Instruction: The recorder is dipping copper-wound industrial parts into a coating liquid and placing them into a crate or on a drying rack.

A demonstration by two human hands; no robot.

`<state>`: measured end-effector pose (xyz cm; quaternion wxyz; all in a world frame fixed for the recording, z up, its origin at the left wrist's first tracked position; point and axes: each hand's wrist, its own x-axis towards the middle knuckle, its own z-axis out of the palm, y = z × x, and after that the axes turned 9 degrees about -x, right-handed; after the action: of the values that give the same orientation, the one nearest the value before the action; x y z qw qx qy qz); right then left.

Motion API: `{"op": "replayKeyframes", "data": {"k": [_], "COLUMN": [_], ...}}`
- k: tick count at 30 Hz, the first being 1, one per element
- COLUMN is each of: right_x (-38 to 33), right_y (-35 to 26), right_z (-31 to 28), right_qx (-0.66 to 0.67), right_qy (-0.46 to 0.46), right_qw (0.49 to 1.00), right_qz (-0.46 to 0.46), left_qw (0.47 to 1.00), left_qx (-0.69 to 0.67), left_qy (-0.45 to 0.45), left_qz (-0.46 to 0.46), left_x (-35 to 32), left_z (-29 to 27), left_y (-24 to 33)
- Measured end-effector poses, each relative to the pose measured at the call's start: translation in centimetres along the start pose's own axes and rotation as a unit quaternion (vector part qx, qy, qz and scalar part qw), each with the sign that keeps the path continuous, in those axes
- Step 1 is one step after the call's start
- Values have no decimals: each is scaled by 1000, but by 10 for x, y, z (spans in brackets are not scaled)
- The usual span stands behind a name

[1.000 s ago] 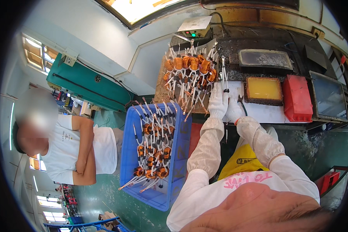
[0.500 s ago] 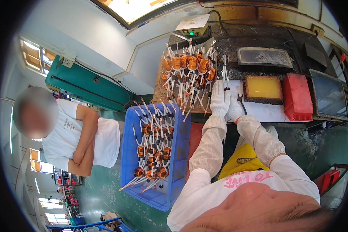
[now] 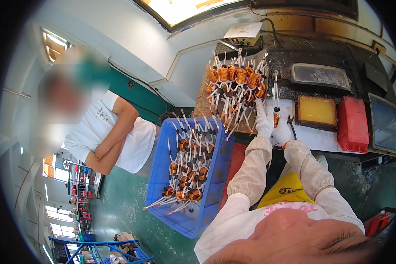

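Both my hands wear white gloves at the front edge of the bench. My right hand [image 3: 282, 133] is closed on a copper-wound coil [image 3: 276, 119], whose white-sleeved leads [image 3: 276, 90] point away from me and end in metal lugs. Close beside it, my left hand [image 3: 263, 119] has its fingers stretched out, fingertips at the right edge of a pile of similar coils [image 3: 240, 75]. Whether those fingertips touch a lead is too small to tell. A dark-handled hand tool [image 3: 291, 125] lies just right of my right hand.
Right of my hands are a yellow-filled tray [image 3: 316, 111], a red box-shaped holder [image 3: 353, 125] and a grey-topped tray [image 3: 320, 75]. A blue crate [image 3: 156, 193] of coils stands at left. Beyond it stands a person [image 3: 114, 132] with folded arms. A control box [image 3: 243, 34] sits behind the pile.
The view has swung, shifting the bench rightward. My left hand has drawn apart from my right, its fingers now at the pile. The coil in my right hand now shows between the hands.
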<state>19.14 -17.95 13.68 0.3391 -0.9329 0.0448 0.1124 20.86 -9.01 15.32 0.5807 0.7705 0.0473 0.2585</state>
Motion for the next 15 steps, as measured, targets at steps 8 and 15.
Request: {"op": "replayKeyframes", "data": {"k": [8, 15], "right_x": [-5, 2], "right_y": [-4, 10], "right_z": [-15, -4], "right_qx": [81, 49], "right_qy": [16, 15], "right_qw": [996, 999], "right_qz": [-23, 9], "left_qw": [990, 992], "left_qx": [3, 34], "left_qy": [-67, -70], "left_qz": [-125, -97], "left_x": [14, 3], "left_z": [-4, 5], "left_y": [-9, 1]}}
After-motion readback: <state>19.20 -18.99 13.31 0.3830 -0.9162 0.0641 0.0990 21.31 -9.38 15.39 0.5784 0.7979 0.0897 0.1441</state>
